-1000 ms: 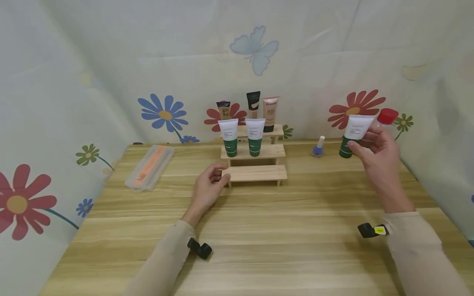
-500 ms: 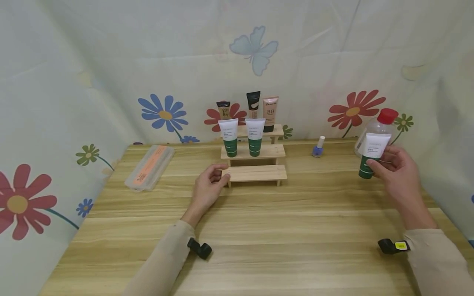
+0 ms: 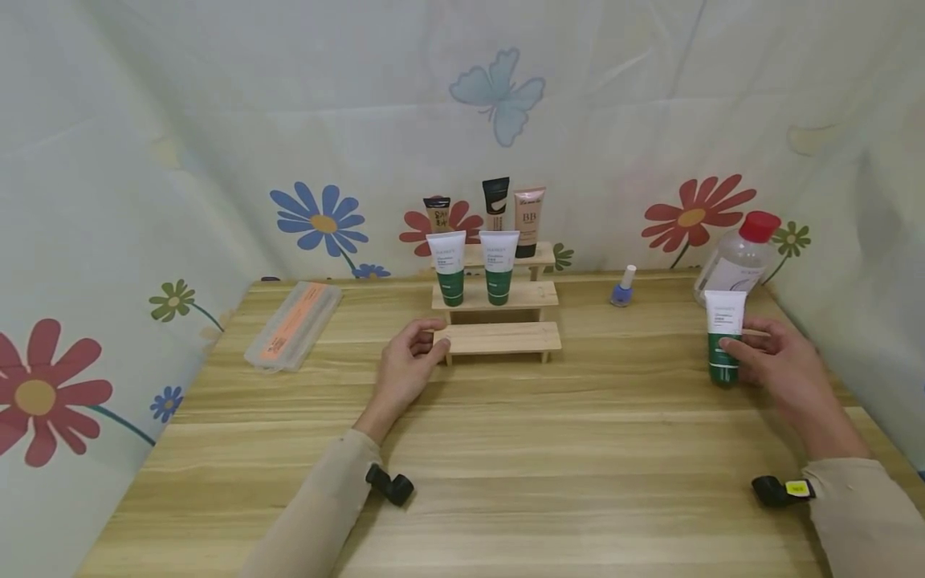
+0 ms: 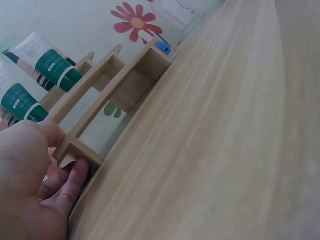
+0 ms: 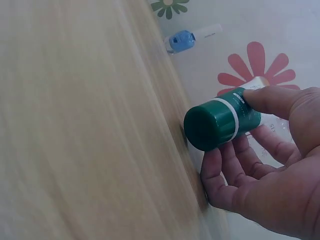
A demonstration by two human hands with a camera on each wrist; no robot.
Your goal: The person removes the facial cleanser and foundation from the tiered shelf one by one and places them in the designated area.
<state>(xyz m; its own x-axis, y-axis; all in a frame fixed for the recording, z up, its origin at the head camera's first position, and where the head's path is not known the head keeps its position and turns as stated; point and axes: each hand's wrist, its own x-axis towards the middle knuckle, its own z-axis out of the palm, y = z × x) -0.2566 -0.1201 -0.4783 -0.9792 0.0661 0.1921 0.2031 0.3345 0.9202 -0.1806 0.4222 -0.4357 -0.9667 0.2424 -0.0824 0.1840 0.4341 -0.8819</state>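
Right hand (image 3: 784,361): you pinch a green-and-white tube (image 3: 725,315) between thumb and fingers, near upright, green end down, just in front of the red-capped bottle (image 3: 731,269). Its flat base shows in the right wrist view, so it looks lifted off the table (image 3: 549,482). Left hand (image 3: 409,359): your thumb and fingers clamp the left end of the wooden stand (image 3: 499,339), lowest step. Step in hand, by judgement: tube aloft, stand braced. Next move calls for a firm pinch and clearance from the bottle.
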